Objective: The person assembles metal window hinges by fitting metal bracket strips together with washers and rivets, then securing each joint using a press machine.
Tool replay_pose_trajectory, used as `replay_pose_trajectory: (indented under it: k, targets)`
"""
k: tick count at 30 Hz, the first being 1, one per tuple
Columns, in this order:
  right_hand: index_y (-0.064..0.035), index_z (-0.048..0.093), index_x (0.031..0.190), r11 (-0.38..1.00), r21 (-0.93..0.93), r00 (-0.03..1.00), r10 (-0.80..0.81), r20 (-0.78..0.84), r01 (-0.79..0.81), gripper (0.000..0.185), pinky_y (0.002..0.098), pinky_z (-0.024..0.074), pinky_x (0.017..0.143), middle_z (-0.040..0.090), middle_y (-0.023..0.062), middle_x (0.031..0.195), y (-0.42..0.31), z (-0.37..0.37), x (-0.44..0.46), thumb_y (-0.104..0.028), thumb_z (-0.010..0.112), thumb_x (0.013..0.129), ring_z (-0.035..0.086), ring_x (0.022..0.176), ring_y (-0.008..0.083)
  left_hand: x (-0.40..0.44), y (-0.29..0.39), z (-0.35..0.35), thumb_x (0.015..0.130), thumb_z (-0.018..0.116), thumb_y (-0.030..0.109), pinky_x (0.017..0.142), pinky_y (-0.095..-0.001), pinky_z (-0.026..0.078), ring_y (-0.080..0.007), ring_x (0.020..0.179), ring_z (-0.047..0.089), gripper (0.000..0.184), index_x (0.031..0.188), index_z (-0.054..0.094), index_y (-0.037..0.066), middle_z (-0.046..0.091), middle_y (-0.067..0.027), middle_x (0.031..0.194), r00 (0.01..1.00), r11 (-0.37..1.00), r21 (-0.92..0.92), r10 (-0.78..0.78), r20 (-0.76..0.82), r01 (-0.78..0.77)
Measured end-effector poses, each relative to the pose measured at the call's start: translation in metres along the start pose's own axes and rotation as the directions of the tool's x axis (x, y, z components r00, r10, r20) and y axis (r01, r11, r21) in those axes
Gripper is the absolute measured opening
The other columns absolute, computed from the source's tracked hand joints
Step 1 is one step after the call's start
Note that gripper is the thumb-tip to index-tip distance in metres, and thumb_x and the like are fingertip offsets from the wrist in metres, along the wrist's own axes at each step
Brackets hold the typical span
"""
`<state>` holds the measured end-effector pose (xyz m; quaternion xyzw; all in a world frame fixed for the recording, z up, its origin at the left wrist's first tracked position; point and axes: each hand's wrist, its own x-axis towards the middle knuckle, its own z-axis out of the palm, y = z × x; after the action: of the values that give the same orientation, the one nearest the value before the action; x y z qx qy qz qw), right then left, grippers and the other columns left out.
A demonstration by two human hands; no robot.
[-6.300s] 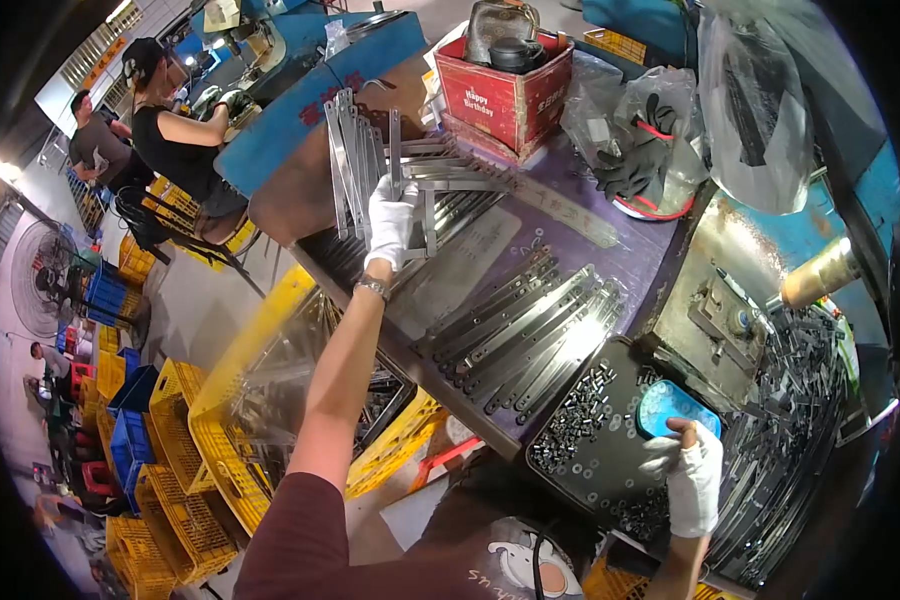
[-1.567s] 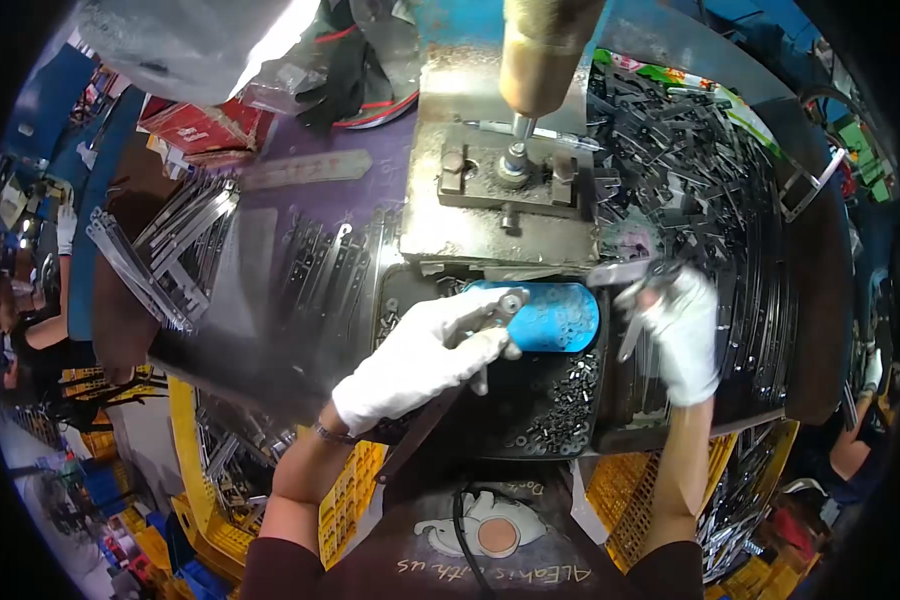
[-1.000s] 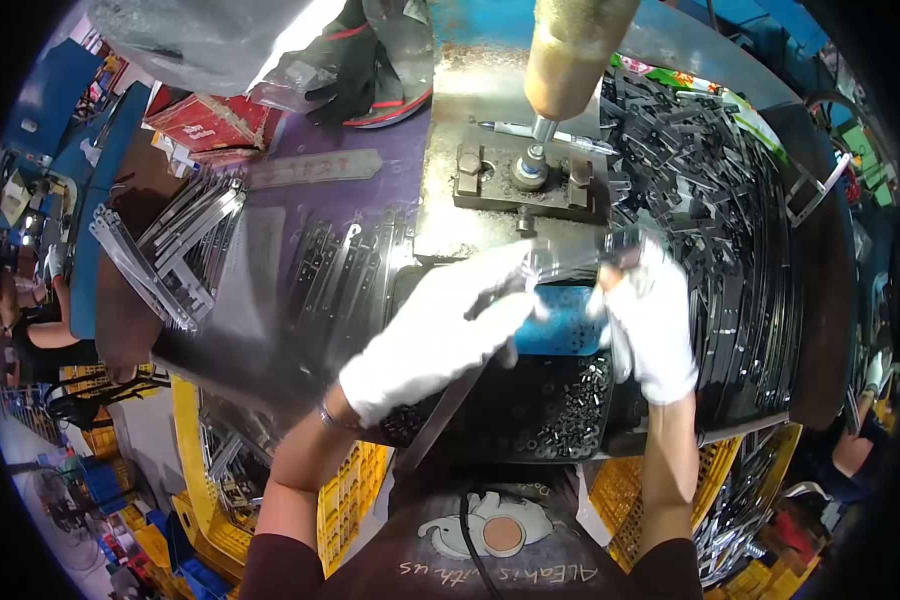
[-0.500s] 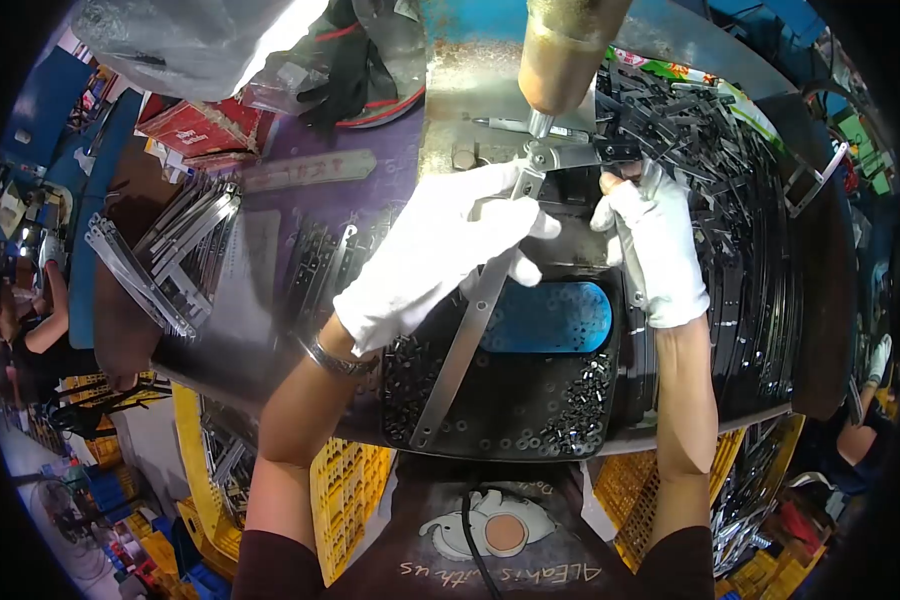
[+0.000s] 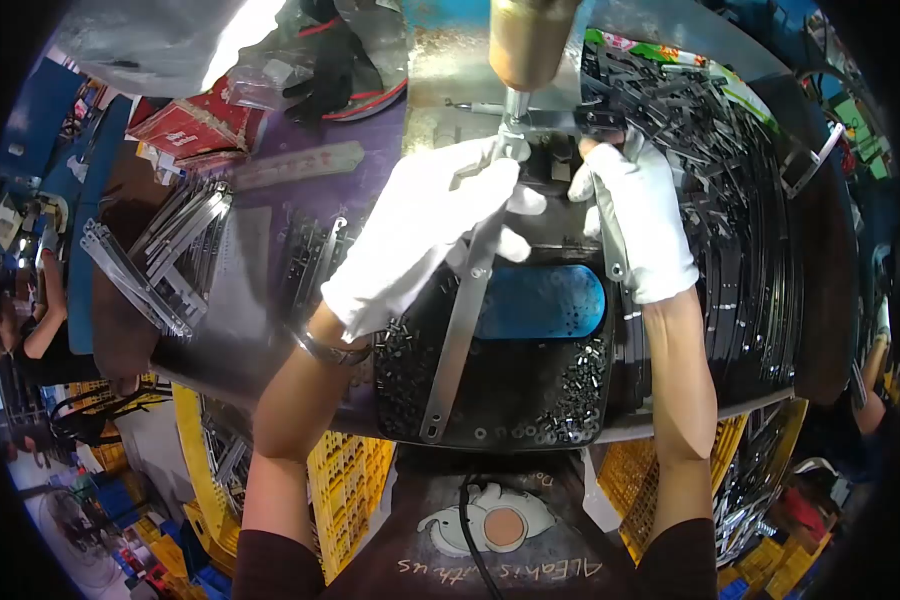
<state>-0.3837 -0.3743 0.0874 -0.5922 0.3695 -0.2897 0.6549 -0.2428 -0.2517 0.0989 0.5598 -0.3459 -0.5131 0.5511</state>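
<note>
My left hand [image 5: 435, 220], in a white glove, is closed round a long flat metal bar [image 5: 457, 340] with holes, which slants down over the parts tray. The bar's upper end lies at the narrow tip of a press head [image 5: 535, 40]. My right hand [image 5: 645, 220], also gloved, grips a second metal bar [image 5: 612, 235], seen partly beneath the palm. Beside its fingertips is a black bracket [image 5: 598, 122], joined to a flat piece that runs to the press tip. Whether the tip touches the joint, I cannot tell.
A black tray [image 5: 500, 395] holds small metal rivets and washers around a blue dish [image 5: 540, 300]. Black metal strips [image 5: 730, 250] are heaped on the right. Silver brackets [image 5: 175, 250] lie left, near a red box [image 5: 195, 125]. Yellow crates [image 5: 345, 490] stand below. Other people work at both sides.
Both hands have shifted slightly left and up with the bars. The joint end has come closer to the press tip, narrowing the gap between them. The view has shifted a little too.
</note>
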Motion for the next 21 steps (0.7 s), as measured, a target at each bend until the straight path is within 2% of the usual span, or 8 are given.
replay_pose_trajectory:
  k: [4, 5, 11, 13, 14, 17, 20, 21]
  targets:
    - [0.0013, 0.055, 0.085, 0.999, 0.032, 1.000, 0.018, 0.008, -0.019, 0.015, 0.0239, 0.0416, 0.041, 0.059, 0.0074, 0.063, -0.003, 0.000, 0.002, -0.014, 0.056, 0.084, 0.051, 0.043, 0.0114, -0.014, -0.004, 0.005, 0.093, 0.050, 0.026, 0.053, -0.0222, 0.051, -0.0142, 0.063, 0.063, 0.036, 0.112, 0.049, -0.004, 0.065, -0.0126, 0.086, 1.000, 0.997, -0.077, -0.008, -0.027, 0.006]
    - [0.0011, 0.056, 0.085, 0.999, 0.033, 0.999, 0.029, 0.014, -0.029, 0.015, 0.0240, 0.0416, 0.042, 0.059, 0.0072, 0.063, -0.003, -0.001, 0.003, -0.014, 0.056, 0.084, 0.051, 0.044, 0.0113, -0.021, -0.002, 0.004, 0.093, 0.049, 0.029, 0.046, -0.0179, 0.048, -0.0091, 0.055, 0.060, 0.048, 0.128, 0.043, -0.003, 0.066, -0.0082, 0.080, 0.994, 0.950, -0.292, -0.112, 0.007, 0.109]
    - [-0.0054, 0.059, 0.086, 0.995, -0.074, 0.998, -0.058, 0.023, 0.060, 0.014, 0.0229, 0.0384, 0.042, 0.061, 0.0016, 0.064, -0.005, -0.020, -0.007, -0.019, 0.058, 0.087, 0.047, 0.046, 0.0065, -0.071, -0.010, 0.018, 0.089, 0.054, 0.028, 0.038, -0.0173, 0.042, -0.0103, 0.042, 0.055, 0.053, 0.129, 0.041, -0.004, 0.064, -0.0085, 0.078, 0.985, 0.980, -0.127, -0.162, -0.054, 0.154]
    - [-0.0057, 0.058, 0.081, 0.818, -0.535, 0.968, -0.252, -0.003, 0.212, 0.017, 0.0226, 0.0403, 0.043, 0.062, 0.0050, 0.064, -0.001, -0.034, -0.040, -0.022, 0.056, 0.086, 0.050, 0.047, 0.0091, -0.093, -0.001, 0.007, 0.091, 0.052, 0.021, 0.049, -0.0195, 0.045, -0.0114, 0.053, 0.058, 0.047, 0.129, 0.041, -0.003, 0.063, -0.0096, 0.087, 0.955, 0.949, -0.134, -0.294, -0.049, 0.285]
    - [-0.0084, 0.058, 0.079, 0.655, -0.680, 0.943, -0.264, 0.203, 0.330, 0.015, 0.0254, 0.0404, 0.043, 0.060, 0.0049, 0.063, 0.003, -0.039, -0.061, -0.022, 0.058, 0.085, 0.051, 0.046, 0.0123, -0.102, -0.008, 0.009, 0.089, 0.056, 0.022, 0.038, -0.0171, 0.042, -0.0101, 0.042, 0.055, 0.045, 0.124, 0.045, -0.003, 0.062, -0.0079, 0.078, 0.935, 0.949, -0.139, -0.306, -0.177, 0.284]
    - [-0.0118, 0.054, 0.068, 0.310, -0.790, 0.849, -0.211, 0.485, 0.529, 0.021, 0.0310, 0.0413, 0.042, 0.056, 0.0059, 0.060, 0.040, -0.035, -0.111, -0.027, 0.063, 0.080, 0.055, 0.047, 0.0203, -0.127, -0.039, 0.008, 0.090, 0.055, 0.019, 0.036, -0.0162, 0.036, -0.0082, 0.038, 0.048, 0.037, 0.119, 0.048, -0.003, 0.061, -0.0083, 0.075, 0.927, 0.955, -0.216, -0.259, -0.270, 0.204]
    - [-0.0104, 0.057, 0.066, 0.146, -0.946, 0.940, -0.226, 0.255, 0.291, 0.026, 0.0358, 0.0457, 0.049, 0.054, 0.0060, 0.053, 0.064, -0.013, -0.125, -0.033, 0.068, 0.075, 0.057, 0.050, 0.0249, -0.131, -0.054, 0.017, 0.091, 0.052, 0.021, 0.037, -0.0159, 0.033, -0.0059, 0.039, 0.044, 0.037, 0.119, 0.049, -0.003, 0.060, -0.0074, 0.072, 0.917, 0.946, -0.255, -0.272, -0.291, 0.200]
    - [-0.0133, 0.058, 0.069, 0.300, -0.901, 0.935, -0.264, 0.238, 0.314, 0.024, 0.0364, 0.0450, 0.049, 0.055, 0.0045, 0.055, 0.074, -0.012, -0.124, -0.034, 0.068, 0.076, 0.057, 0.049, 0.0244, -0.133, -0.060, 0.019, 0.092, 0.052, 0.022, 0.038, -0.0159, 0.033, -0.0054, 0.039, 0.043, 0.037, 0.119, 0.049, -0.003, 0.060, -0.0070, 0.072, 0.923, 0.950, -0.242, -0.262, -0.283, 0.196]
